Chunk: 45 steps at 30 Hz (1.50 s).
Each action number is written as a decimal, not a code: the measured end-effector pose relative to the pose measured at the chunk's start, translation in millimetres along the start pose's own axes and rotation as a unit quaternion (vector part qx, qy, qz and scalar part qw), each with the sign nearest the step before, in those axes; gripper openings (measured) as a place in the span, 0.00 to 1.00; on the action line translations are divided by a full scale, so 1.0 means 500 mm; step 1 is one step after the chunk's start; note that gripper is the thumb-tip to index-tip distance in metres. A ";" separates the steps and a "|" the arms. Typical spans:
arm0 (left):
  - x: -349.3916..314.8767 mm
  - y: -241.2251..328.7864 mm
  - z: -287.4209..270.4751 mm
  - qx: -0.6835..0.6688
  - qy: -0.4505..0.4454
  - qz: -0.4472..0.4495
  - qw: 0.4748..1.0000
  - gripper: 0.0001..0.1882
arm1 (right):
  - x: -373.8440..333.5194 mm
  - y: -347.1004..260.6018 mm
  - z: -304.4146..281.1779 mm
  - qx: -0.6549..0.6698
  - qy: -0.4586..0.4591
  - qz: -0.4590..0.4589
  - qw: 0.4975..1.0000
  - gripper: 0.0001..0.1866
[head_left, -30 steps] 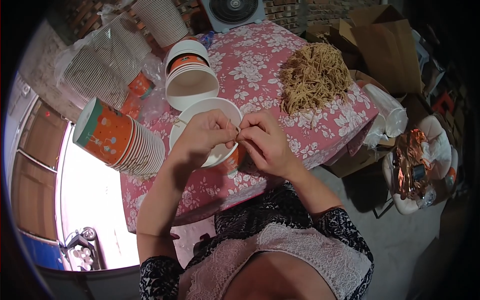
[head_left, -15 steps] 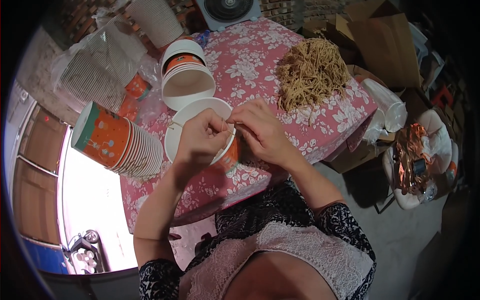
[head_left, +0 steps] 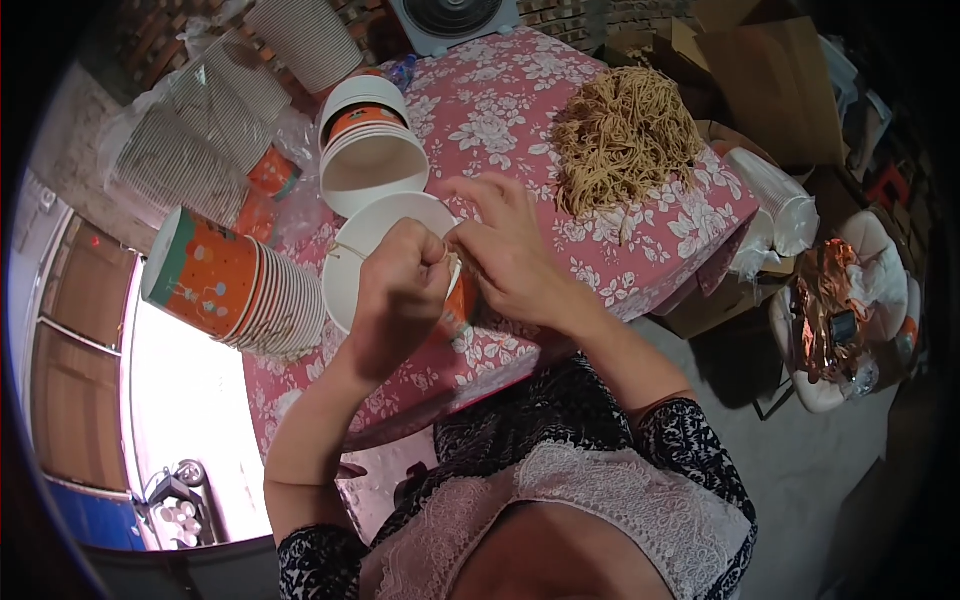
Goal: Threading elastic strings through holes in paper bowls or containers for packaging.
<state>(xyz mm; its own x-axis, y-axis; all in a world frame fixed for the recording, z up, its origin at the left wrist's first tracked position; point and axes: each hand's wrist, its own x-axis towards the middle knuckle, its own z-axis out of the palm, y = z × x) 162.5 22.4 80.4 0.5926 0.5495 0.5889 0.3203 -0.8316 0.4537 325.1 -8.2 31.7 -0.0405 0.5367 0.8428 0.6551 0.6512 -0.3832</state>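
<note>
A paper bucket (head_left: 352, 285), white inside and orange outside, stands tilted at the table's near edge, its mouth facing up and left. A short tan cord (head_left: 349, 247) pokes out inside its left wall. My left hand (head_left: 402, 275) is closed in a fist over the bucket's right rim, on a cord mostly hidden by the fingers. Against its thumb, my right hand (head_left: 510, 255) pinches at the same cord by the rim, its other fingers loosely bent. A bit of cord shows between the hands.
On the pink floral tablecloth (head_left: 490, 130) lie a heap of tan cords (head_left: 625, 140) and nested paper buckets (head_left: 375, 165). A long stack of orange buckets (head_left: 225, 285) lies at left, with plastic-wrapped stacks (head_left: 175, 150) behind. Cardboard boxes (head_left: 770, 90) stand at right.
My left hand has turned and closed from a pinch into a fist. My right hand's fingers have shifted slightly left and spread more. The bucket has moved slightly left.
</note>
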 end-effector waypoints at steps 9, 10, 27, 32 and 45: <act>-0.004 0.002 -0.001 0.005 0.011 0.015 1.000 0.09 | 0.025 0.025 -0.012 0.021 -0.108 -0.029 0.993 0.08; -0.004 0.002 0.000 0.004 0.015 0.019 1.000 0.09 | 0.025 0.030 -0.012 0.056 -0.131 -0.010 0.990 0.09; -0.004 -0.006 -0.007 -0.013 0.004 0.015 1.000 0.09 | 0.001 0.036 0.005 0.286 -0.126 0.142 0.939 0.08; -0.004 -0.011 -0.013 -0.127 -0.058 -0.154 0.978 0.07 | -0.014 0.026 0.011 0.277 -0.017 0.130 0.952 0.05; 0.007 -0.025 -0.037 -0.279 -0.115 -0.320 0.898 0.08 | -0.060 0.004 -0.002 -0.003 0.084 -0.026 0.996 0.08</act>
<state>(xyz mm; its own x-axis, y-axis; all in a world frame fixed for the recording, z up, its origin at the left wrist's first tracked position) 146.8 36.2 88.9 0.5765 0.8164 -0.0352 0.2666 -0.1472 0.9525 328.4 -23.5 5.9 0.0514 0.4046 0.9131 0.6601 0.6723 -0.3351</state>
